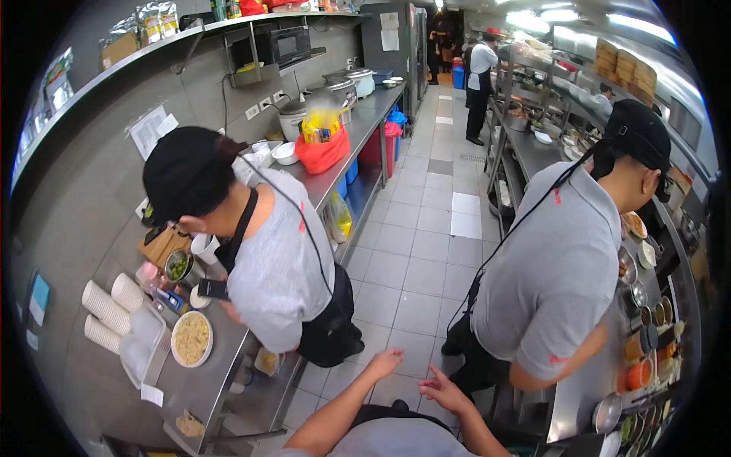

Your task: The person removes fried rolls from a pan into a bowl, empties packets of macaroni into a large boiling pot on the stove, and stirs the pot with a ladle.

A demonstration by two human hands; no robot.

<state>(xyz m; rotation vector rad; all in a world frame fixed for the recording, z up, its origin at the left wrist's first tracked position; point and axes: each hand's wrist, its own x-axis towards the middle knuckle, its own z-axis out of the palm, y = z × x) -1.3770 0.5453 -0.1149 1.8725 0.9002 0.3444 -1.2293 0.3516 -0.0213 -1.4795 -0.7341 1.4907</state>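
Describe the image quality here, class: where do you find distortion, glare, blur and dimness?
Head view: black surrounds the round image, and the wall shelf bows, as through a wide-angle lens; the ceiling light at upper right is blown out; a hazy smudge covers the top of the yellow packet; the far doorway is dim.
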